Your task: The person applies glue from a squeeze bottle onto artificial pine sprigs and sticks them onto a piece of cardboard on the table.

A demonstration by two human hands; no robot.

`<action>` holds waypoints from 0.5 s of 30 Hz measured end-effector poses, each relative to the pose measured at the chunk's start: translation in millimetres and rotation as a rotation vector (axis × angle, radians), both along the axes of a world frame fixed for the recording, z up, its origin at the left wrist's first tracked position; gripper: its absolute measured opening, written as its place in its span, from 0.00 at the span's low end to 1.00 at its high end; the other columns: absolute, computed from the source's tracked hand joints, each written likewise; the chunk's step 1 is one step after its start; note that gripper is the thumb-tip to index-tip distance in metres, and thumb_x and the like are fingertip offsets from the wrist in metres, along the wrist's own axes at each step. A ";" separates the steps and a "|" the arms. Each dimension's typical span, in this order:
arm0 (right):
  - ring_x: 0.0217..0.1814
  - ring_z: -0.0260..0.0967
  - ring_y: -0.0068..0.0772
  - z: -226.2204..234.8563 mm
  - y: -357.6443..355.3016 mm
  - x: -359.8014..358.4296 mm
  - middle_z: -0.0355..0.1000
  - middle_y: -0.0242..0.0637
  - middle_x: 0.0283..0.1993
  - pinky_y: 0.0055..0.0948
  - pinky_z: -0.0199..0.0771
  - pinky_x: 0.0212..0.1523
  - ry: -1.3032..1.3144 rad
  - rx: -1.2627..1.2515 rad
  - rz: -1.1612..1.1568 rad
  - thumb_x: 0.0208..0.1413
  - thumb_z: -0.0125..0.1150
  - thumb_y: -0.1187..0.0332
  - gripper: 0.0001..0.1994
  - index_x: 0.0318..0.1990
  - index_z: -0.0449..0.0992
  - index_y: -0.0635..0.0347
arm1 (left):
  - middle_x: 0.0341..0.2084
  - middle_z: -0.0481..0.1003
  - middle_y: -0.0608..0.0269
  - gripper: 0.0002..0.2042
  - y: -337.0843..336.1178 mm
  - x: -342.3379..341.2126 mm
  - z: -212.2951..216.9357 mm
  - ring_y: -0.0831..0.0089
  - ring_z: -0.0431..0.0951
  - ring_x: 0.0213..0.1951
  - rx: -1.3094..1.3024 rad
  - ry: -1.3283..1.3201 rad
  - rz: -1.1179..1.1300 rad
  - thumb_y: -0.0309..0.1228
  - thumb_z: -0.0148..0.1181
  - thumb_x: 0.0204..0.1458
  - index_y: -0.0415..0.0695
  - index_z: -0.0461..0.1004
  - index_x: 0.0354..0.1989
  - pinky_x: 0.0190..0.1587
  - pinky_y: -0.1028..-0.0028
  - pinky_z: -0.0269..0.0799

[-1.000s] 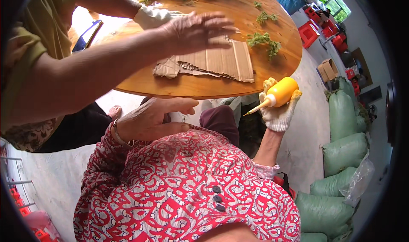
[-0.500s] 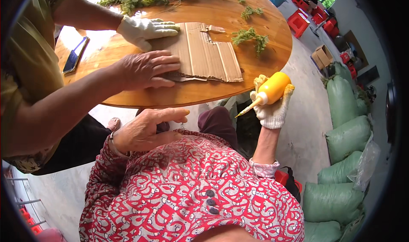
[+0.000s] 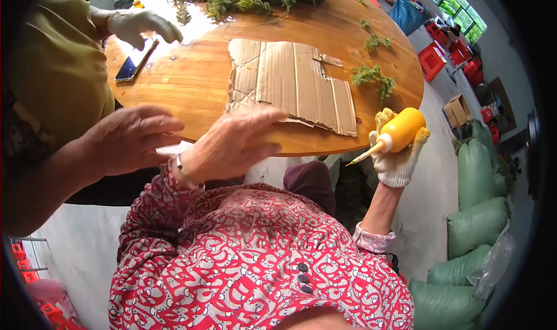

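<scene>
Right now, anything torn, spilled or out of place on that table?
The cardboard sheet is ragged, with a torn notch in its far edge and a frayed left edge, and its near corner overhangs the round wooden table's rim. Green sprigs lie scattered beside it. Nothing looks spilled.

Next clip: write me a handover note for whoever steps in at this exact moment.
Left hand: open, fingertips at the near edge of the cardboard.
Right hand: gloved, shut on the yellow squeeze bottle, nozzle pointing left, just off the table.
Cardboard lies flat; green sprigs lie loose to its right.
Done: cardboard laid out.
Left: no sprigs on the cardboard, nothing squeezed onto it that shows.
A co-worker's bare hand is close on the left.
</scene>
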State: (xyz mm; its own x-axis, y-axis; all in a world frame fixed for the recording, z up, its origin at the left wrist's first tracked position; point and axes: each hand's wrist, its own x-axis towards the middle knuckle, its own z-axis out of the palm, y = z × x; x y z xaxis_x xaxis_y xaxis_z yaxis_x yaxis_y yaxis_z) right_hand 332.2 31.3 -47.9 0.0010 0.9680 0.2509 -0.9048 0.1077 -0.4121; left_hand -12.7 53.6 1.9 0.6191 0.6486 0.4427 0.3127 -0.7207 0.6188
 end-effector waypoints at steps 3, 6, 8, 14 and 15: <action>0.60 0.61 0.50 25.1 11.2 -15.7 0.65 0.46 0.56 0.57 0.71 0.46 -0.011 0.026 0.022 0.52 0.60 0.49 0.28 0.56 0.66 0.53 | 0.50 0.69 0.53 0.21 36.8 -12.8 3.7 0.56 0.69 0.50 0.233 0.060 0.152 0.33 0.59 0.48 0.40 0.69 0.51 0.49 0.64 0.65; 0.61 0.61 0.52 54.5 23.2 -33.9 0.64 0.47 0.57 0.61 0.67 0.51 0.006 0.047 0.116 0.51 0.61 0.49 0.30 0.57 0.63 0.55 | 0.54 0.65 0.53 0.21 68.5 -29.9 6.0 0.53 0.64 0.54 0.433 0.243 0.406 0.38 0.57 0.48 0.41 0.69 0.49 0.52 0.59 0.61; 0.60 0.61 0.51 79.4 35.1 -48.6 0.65 0.47 0.56 0.60 0.67 0.52 -0.014 0.055 0.141 0.51 0.62 0.49 0.30 0.57 0.64 0.55 | 0.54 0.64 0.53 0.21 73.1 -36.5 15.9 0.52 0.63 0.54 0.332 0.305 0.379 0.39 0.57 0.48 0.41 0.69 0.49 0.52 0.58 0.61; 0.57 0.65 0.48 132.2 85.9 -98.8 0.69 0.47 0.52 0.56 0.69 0.52 -0.102 0.018 0.237 0.50 0.62 0.49 0.30 0.55 0.65 0.58 | 0.53 0.65 0.53 0.21 72.6 -41.0 36.8 0.51 0.64 0.53 0.048 0.441 0.203 0.41 0.57 0.47 0.40 0.70 0.46 0.50 0.56 0.62; 0.56 0.66 0.47 137.2 96.6 -109.5 0.69 0.47 0.52 0.55 0.70 0.51 -0.112 0.006 0.261 0.50 0.62 0.48 0.30 0.54 0.66 0.59 | 0.52 0.67 0.52 0.20 73.4 -44.6 39.9 0.51 0.65 0.53 0.079 0.424 0.175 0.40 0.57 0.47 0.40 0.71 0.46 0.50 0.57 0.63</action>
